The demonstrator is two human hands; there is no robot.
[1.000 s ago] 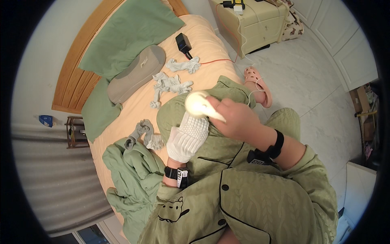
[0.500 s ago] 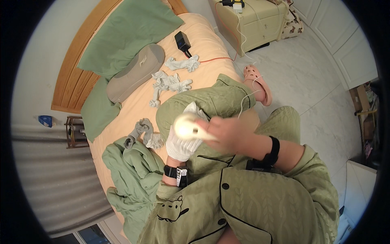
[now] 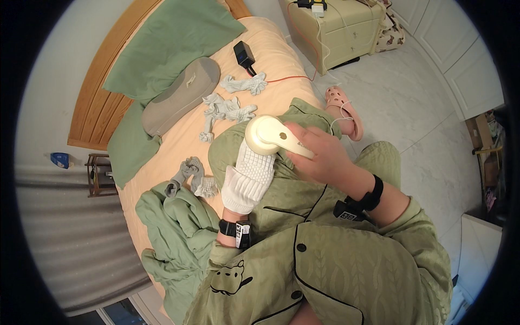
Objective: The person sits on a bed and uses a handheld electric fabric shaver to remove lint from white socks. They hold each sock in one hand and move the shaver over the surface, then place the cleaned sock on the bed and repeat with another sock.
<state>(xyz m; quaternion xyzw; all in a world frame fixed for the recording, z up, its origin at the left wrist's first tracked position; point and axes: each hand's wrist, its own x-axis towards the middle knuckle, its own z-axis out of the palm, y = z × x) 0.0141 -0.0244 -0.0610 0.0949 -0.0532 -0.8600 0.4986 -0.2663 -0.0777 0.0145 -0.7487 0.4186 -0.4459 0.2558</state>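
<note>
Bed [image 3: 281, 57] with peach sheet fills 8 to 12 o'clock (clock centred on the head view). Wooden headboard [image 3: 89, 122] at 10, green pillow [image 3: 173, 43] at 11, grey cushion [image 3: 181, 103] at 10. On the sheet: black box [image 3: 244, 53] at 12, red cable [image 3: 290, 78] running off toward 1; pale grey socks [image 3: 222, 112] loosely spread at 11 to 12; darker grey sock [image 3: 189, 170] at 9; green cloth [image 3: 176, 238] bunched at 8.

Cream cabinet [image 3: 303, 40] at 1, standing on pale tiled floor [image 3: 411, 100]. Pink clog [image 3: 337, 99] on a foot at 2; white cupboard doors [image 3: 455, 54] beyond, same bearing. Grey curtain [image 3: 86, 238] at 8, outside the bed edge.

Handheld device [image 3: 271, 131], cream, round-headed, just off centre toward 12, above the person's green-clad thigh. Right hand [image 3: 319, 154]: grip closed round its handle. Left hand [image 3: 252, 176]: inside white sock [image 3: 244, 189]; grip covered by fabric, cannot tell its state. Device head overlaps sock's 12 o'clock end; contact not visible.
</note>
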